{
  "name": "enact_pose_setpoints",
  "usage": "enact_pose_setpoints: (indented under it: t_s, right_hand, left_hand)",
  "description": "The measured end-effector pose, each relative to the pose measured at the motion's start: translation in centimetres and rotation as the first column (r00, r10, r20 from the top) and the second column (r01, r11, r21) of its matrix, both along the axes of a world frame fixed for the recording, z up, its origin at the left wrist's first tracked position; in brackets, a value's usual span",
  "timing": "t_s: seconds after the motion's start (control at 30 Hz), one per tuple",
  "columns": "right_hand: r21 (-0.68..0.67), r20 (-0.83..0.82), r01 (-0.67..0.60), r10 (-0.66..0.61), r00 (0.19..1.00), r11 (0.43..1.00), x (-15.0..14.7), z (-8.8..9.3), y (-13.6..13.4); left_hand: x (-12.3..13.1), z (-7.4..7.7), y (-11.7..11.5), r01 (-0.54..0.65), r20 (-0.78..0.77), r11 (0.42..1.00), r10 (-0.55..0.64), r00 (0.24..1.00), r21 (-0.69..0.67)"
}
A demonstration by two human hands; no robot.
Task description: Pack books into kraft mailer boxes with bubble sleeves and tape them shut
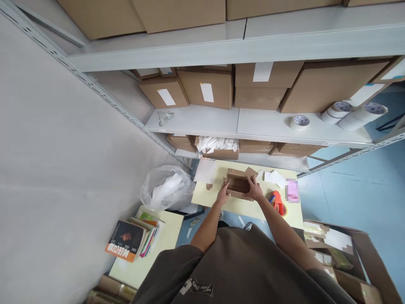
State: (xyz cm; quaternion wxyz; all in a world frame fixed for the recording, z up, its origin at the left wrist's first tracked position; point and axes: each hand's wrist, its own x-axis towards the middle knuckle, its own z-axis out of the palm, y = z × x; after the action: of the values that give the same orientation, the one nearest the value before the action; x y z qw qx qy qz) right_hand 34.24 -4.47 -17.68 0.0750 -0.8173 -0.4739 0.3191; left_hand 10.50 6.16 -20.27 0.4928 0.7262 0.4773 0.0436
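Note:
A small brown cardboard box (pixel 238 195) with its top open lies on the cream table (pixel 202 197) in front of me. Its inside looks bare. My left hand (pixel 223 194) grips the box's left end, fingers closed on the wall. At the right end, my right hand (pixel 254 190) holds the wall, with a raised flap (pixel 251 172) just beyond the fingers. To the right of that hand lies a red tape dispenser (pixel 277 202). White paper slips (pixel 274 178) are on the table behind it, and a pink item (pixel 292 191), blurred out, is near the right edge.
A metal shelf (pixel 196 120) with cardboard boxes (pixel 207 88) and tape rolls (pixel 299 122) rises behind the table. A clear plastic bag (pixel 167 188) stands left. Books (pixel 129 238) lie on a side table (pixel 169 228). A large carton (pixel 373 253) of packages sits at right.

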Motion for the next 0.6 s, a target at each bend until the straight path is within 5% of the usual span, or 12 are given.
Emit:
enact_pose_setpoints:
  t_s: [0.27,0.37,0.5,0.6]
  right_hand:
    - [-0.009,0.067,0.001,-0.001,0.998,1.000,-0.7,0.4,0.7]
    - [0.145,0.078,0.070,-0.082,0.994,0.987,-2.5,1.5,1.4]
    - [0.529,-0.103,0.129,-0.088,0.991,0.839,-6.7,2.9,4.0]
    - [0.612,-0.356,0.258,-0.031,0.934,0.748,-11.4,2.6,8.4]
  left_hand:
    - [0.2,0.9,-1.4,0.021,-0.069,0.984,-0.009,0.998,0.180]
    - [-1.0,1.8,-0.5,-0.036,-0.029,0.970,0.044,0.999,0.239]
    - [-3.6,2.6,3.3,-0.192,0.099,0.935,0.170,0.981,0.298]
    - [-6.3,2.3,8.1,-0.308,0.084,0.910,0.296,0.951,0.277]
